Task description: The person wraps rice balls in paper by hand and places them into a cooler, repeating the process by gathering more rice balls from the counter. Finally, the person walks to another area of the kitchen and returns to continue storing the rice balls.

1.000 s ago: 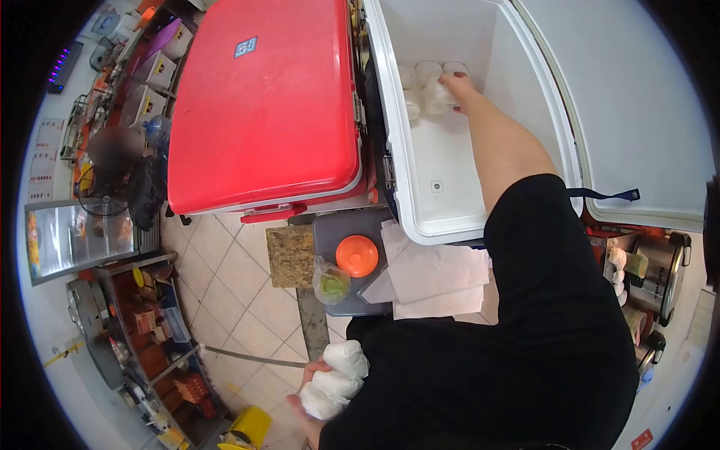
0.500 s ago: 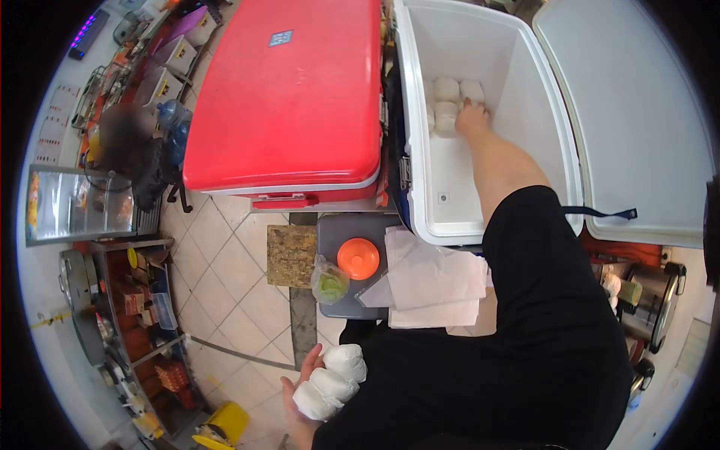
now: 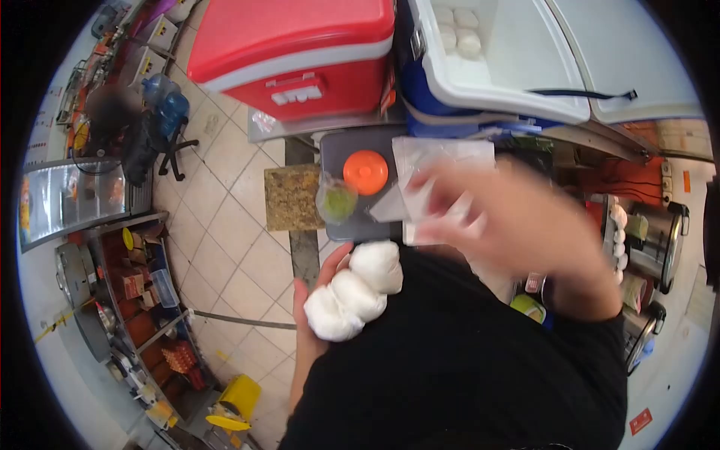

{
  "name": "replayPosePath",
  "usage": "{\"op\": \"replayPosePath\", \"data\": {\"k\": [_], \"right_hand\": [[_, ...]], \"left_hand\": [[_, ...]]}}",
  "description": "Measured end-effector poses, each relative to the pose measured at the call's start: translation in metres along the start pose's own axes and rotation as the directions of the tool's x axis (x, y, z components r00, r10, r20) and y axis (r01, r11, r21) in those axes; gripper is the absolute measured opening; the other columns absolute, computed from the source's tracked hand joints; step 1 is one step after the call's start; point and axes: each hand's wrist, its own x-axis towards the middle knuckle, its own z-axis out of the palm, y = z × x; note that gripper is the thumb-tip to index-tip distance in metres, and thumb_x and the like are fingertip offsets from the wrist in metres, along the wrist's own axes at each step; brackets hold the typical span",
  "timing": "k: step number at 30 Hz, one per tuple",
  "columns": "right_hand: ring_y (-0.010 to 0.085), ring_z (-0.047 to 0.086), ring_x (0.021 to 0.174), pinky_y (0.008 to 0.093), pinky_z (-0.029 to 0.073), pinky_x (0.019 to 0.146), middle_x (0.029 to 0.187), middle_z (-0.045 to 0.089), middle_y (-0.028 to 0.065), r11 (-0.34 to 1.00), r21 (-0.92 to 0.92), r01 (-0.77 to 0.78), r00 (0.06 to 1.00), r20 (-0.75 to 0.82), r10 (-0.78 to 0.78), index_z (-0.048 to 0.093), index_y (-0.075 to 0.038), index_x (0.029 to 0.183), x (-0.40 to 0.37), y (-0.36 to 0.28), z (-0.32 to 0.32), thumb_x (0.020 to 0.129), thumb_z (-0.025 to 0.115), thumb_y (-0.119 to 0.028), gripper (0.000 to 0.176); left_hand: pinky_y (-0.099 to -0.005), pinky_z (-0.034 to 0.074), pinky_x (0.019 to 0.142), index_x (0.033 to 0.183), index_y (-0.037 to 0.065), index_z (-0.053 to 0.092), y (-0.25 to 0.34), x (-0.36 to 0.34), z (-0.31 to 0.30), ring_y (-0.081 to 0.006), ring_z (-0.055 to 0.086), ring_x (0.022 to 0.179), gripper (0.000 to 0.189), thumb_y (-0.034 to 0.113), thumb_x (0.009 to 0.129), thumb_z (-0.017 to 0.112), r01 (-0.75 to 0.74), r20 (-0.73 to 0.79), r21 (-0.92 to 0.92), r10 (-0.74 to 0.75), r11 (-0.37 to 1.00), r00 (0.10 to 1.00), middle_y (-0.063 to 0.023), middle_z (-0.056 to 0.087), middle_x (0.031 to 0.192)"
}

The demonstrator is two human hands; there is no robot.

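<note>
My left hand (image 3: 303, 330) cradles a row of three white, rounded bundles (image 3: 358, 294) against its palm, close to my black shirt. They look soft and plump; what they are made of I cannot make out. Smeared by motion, my right hand (image 3: 450, 206) passes above the white sheets (image 3: 442, 154) on a dark grey surface (image 3: 341, 146). Whether its fingers hold anything does not show. Several similar white bundles (image 3: 468, 43) sit inside the blue cooler (image 3: 499, 94), whose white lid (image 3: 630, 56) is swung aside.
A closed red cooler (image 3: 296, 64) stands left of the blue one. On the grey surface are an orange lid (image 3: 365, 172) and a plastic bag with something green (image 3: 339, 202). A person (image 3: 139, 146) is at the far left. Metal pots (image 3: 656, 247) stand at right.
My right hand has come out of the cooler and back over the white sheets. My left hand, still holding the three bundles, has risen in view. The view has tilted down.
</note>
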Motion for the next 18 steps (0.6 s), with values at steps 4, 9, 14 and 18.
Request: {"op": "replayPosePath", "data": {"k": [4, 9, 14, 18], "right_hand": [[0.0342, 0.054, 0.129, 0.0388, 0.043, 0.109, 0.134, 0.055, 0.0213, 0.900, 0.309, 0.307, 0.951, -0.062, -0.303, 0.038, -0.003, 0.147, -0.019, 0.055, 0.168, 0.099, 0.065, -0.038, 0.066], [0.0191, 0.054, 0.119, 0.0367, 0.047, 0.102, 0.127, 0.056, 0.0094, 0.316, 0.946, -0.074, 0.993, 0.039, 0.114, 0.040, -0.012, 0.142, -0.027, 0.072, 0.216, 0.094, 0.073, -0.018, 0.059], [0.0206, 0.058, 0.118, 0.0398, 0.049, 0.101, 0.125, 0.059, 0.0103, 0.448, 0.880, 0.155, 0.931, -0.282, 0.232, 0.037, -0.013, 0.144, -0.064, 0.082, 0.171, 0.085, 0.080, -0.010, 0.073], [0.0266, 0.066, 0.114, 0.0416, 0.054, 0.099, 0.122, 0.064, 0.0139, 0.624, 0.554, 0.551, 0.638, -0.762, 0.113, 0.042, -0.006, 0.142, -0.057, 0.067, 0.020, 0.082, 0.078, -0.010, 0.070]], "left_hand": [[-0.0417, 0.041, 0.111, 0.152, -0.002, 0.034, 0.011, -0.008, -0.032, -0.0313, 0.051, 0.134, 0.104, 0.083, 0.092, 0.030, 0.120, 0.248, 0.150, -0.155, 0.981, 0.956, -0.0222, 0.045, 0.149], [-0.0381, 0.041, 0.109, 0.148, 0.000, 0.039, 0.022, -0.026, -0.038, -0.0260, 0.051, 0.133, 0.099, 0.082, 0.094, 0.029, 0.132, 0.377, 0.398, -0.293, 0.908, 0.878, -0.0205, 0.046, 0.150], [-0.0475, 0.043, 0.110, 0.146, -0.002, 0.038, 0.031, -0.049, -0.041, -0.0360, 0.056, 0.129, 0.103, 0.084, 0.090, 0.032, 0.064, 0.349, 0.447, -0.240, 0.892, 0.906, -0.0275, 0.056, 0.135], [-0.0445, 0.050, 0.100, 0.159, 0.003, 0.021, 0.028, -0.061, -0.033, -0.0363, 0.062, 0.116, 0.108, 0.085, 0.089, 0.032, -0.054, 0.256, 0.455, -0.073, 0.889, 0.964, -0.0276, 0.060, 0.128]]}}
